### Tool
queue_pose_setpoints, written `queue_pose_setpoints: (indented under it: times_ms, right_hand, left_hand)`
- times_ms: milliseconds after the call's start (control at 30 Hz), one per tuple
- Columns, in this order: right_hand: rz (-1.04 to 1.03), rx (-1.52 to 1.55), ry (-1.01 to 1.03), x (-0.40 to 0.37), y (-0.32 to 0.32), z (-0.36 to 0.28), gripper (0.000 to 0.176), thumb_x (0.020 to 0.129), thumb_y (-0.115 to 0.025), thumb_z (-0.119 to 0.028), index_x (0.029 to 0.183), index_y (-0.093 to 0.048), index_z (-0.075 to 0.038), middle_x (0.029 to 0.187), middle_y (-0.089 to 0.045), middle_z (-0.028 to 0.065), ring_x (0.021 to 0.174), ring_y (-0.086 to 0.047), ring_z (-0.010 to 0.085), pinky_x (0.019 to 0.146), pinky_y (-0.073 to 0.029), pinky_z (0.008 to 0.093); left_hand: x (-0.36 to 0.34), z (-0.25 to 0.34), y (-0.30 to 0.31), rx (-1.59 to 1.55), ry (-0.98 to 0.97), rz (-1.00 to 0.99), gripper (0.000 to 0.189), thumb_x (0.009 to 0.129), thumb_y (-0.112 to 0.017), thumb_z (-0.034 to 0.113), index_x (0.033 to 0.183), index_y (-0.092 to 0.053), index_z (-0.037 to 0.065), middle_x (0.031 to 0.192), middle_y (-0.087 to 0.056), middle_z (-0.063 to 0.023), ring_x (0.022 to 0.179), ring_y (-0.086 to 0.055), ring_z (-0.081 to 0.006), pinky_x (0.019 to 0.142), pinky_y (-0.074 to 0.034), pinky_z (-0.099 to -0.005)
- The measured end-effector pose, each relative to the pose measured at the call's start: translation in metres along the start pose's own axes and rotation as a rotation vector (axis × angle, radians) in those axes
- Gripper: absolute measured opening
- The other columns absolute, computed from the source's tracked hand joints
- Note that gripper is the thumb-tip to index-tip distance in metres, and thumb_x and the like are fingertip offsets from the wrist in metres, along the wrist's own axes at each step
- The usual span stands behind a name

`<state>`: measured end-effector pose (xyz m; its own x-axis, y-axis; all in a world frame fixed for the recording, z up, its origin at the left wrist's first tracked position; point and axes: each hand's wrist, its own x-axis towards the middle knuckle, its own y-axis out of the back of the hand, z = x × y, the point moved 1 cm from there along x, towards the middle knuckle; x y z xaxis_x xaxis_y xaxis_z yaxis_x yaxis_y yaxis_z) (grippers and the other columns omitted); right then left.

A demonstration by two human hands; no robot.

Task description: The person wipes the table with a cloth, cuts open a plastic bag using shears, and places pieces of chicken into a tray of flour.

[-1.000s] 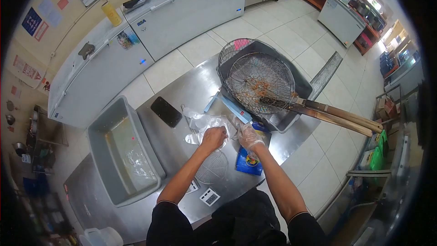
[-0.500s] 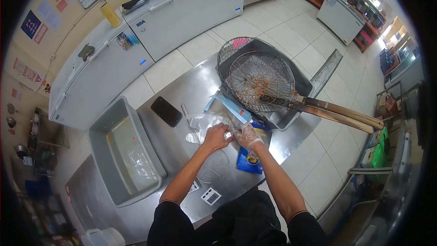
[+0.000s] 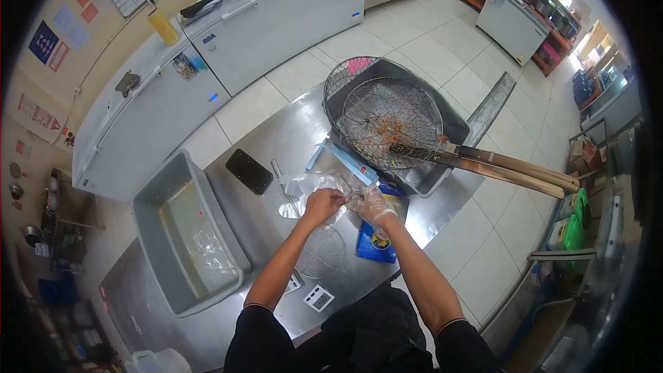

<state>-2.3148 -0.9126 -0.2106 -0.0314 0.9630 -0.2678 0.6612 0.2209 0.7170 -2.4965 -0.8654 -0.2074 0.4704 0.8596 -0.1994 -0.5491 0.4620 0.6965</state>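
My left hand (image 3: 322, 207) is bare, with its fingers pinched on a bit of thin clear plastic in front of my right hand. A clear disposable glove covers my right hand (image 3: 375, 206), whose bent fingertips close on the same plastic; its exact form is hard to make out. More clear plastic (image 3: 311, 185) lies spread on the steel table beyond my left hand. Under my right wrist is a blue and yellow packet (image 3: 376, 243). A round wire rack (image 3: 321, 254) lies below my left hand, and a light-blue strip-like packet (image 3: 352, 166) lies beyond both hands.
At the right, two wire strainers (image 3: 392, 123) with wooden handles rest over a dark grey tub (image 3: 449, 114). A grey basin (image 3: 242, 262) stands left, beside a black phone (image 3: 249, 171). A small digital timer (image 3: 319, 298) lies near the steel table's (image 3: 276, 131) front edge.
My left hand has drawn slightly left, and its fingers now point more toward my right hand. A small gap with plastic in it shows between the hands. The view has shifted slightly.
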Motion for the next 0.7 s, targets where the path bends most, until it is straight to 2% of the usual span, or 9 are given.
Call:
queue_pose_setpoints:
  times_ms: [100, 167, 300, 467, 600, 700]
  right_hand:
    - [0.076, -0.081, 0.106, 0.006, -0.012, 0.014, 0.03, 0.09, -0.053, -0.026, 0.106, -0.064, -0.003, 0.115, -0.055, 0.0277, 0.115, -0.05, 0.0415, 0.1, -0.039, 0.0465]
    - [0.017, 0.005, 0.061, 0.001, -0.002, 0.002, 0.027, 0.089, -0.053, -0.024, 0.106, -0.065, -0.006, 0.115, -0.055, 0.0272, 0.115, -0.049, 0.0408, 0.1, -0.038, 0.0463]
    - [0.059, -0.052, 0.075, -0.005, 0.006, -0.008, 0.028, 0.089, -0.052, -0.024, 0.106, -0.065, -0.006, 0.113, -0.057, 0.026, 0.112, -0.052, 0.0406, 0.098, -0.039, 0.0469]
    - [0.001, -0.084, 0.1, -0.006, 0.012, -0.013, 0.028, 0.089, -0.053, -0.026, 0.103, -0.066, -0.005, 0.107, -0.061, 0.0238, 0.106, -0.055, 0.0403, 0.096, -0.041, 0.0479]
    - [0.014, -0.002, 0.058, -0.01, 0.019, -0.019, 0.029, 0.088, -0.053, -0.026, 0.103, -0.066, -0.005, 0.108, -0.061, 0.0243, 0.107, -0.055, 0.0408, 0.096, -0.041, 0.0479]
    - [-0.079, -0.045, 0.019, -0.006, 0.015, -0.013, 0.031, 0.088, -0.054, -0.027, 0.106, -0.065, -0.005, 0.111, -0.06, 0.0244, 0.109, -0.054, 0.0407, 0.097, -0.04, 0.0475]
  left_hand:
    - [0.002, -0.005, 0.001, -0.093, 0.005, -0.006, 0.032, 0.08, -0.072, 0.038, 0.094, -0.074, 0.009, 0.085, -0.071, -0.0136, 0.08, -0.069, -0.0289, 0.072, -0.052, -0.0378]
    - [0.002, -0.004, 0.003, -0.121, 0.001, -0.013, 0.032, 0.08, -0.072, 0.038, 0.095, -0.075, 0.009, 0.085, -0.071, -0.0144, 0.079, -0.069, -0.0286, 0.073, -0.052, -0.037]
    - [0.001, 0.002, 0.007, -0.126, 0.003, -0.029, 0.033, 0.079, -0.074, 0.038, 0.094, -0.075, 0.009, 0.084, -0.071, -0.0155, 0.078, -0.069, -0.0285, 0.071, -0.052, -0.0365]
    - [0.001, 0.001, 0.005, -0.141, 0.02, -0.037, 0.033, 0.078, -0.074, 0.038, 0.093, -0.075, 0.009, 0.083, -0.071, -0.0152, 0.078, -0.069, -0.0287, 0.071, -0.052, -0.0367]
    - [0.002, 0.0, 0.005, -0.12, 0.011, -0.033, 0.03, 0.078, -0.075, 0.037, 0.093, -0.075, 0.011, 0.083, -0.071, -0.0144, 0.077, -0.069, -0.0292, 0.071, -0.052, -0.0369]
    - [0.003, -0.003, 0.003, -0.123, -0.002, -0.019, 0.028, 0.078, -0.075, 0.035, 0.093, -0.075, 0.012, 0.084, -0.071, -0.0143, 0.077, -0.069, -0.0299, 0.071, -0.052, -0.0371]
